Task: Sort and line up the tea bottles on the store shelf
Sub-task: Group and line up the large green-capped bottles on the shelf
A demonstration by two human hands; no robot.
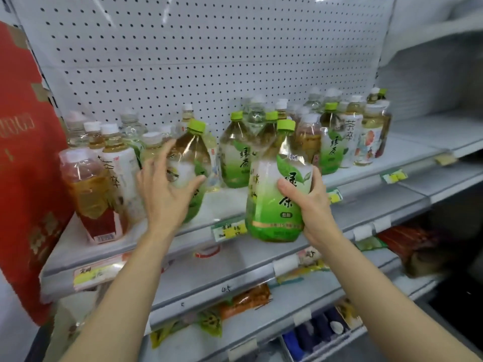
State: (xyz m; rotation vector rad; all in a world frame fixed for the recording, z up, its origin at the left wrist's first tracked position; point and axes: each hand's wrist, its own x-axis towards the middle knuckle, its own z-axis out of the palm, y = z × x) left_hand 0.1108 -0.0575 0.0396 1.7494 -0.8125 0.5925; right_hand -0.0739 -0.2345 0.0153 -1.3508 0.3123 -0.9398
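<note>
My right hand (311, 202) grips a green-capped green tea bottle (277, 194) and holds it in the air just in front of the shelf's front edge (183, 244). My left hand (164, 186) reaches around a second green tea bottle (192, 163) standing on the shelf, fingers spread and curving round its left side, thumb against its front. A third green tea bottle (234, 155) stands behind, between the two. A red-labelled amber tea bottle (91, 197) stands at the front left, with white-capped bottles (117, 163) behind it. More mixed tea bottles (347, 131) crowd the right of the shelf.
A white pegboard (196, 56) backs the shelf. A red cardboard box (23, 165) leans at the left end. Yellow price tags (230, 231) line the shelf rail. Lower shelves hold packaged snacks (248, 299) and dark items (313, 333). The shelves at the right (431, 134) look bare.
</note>
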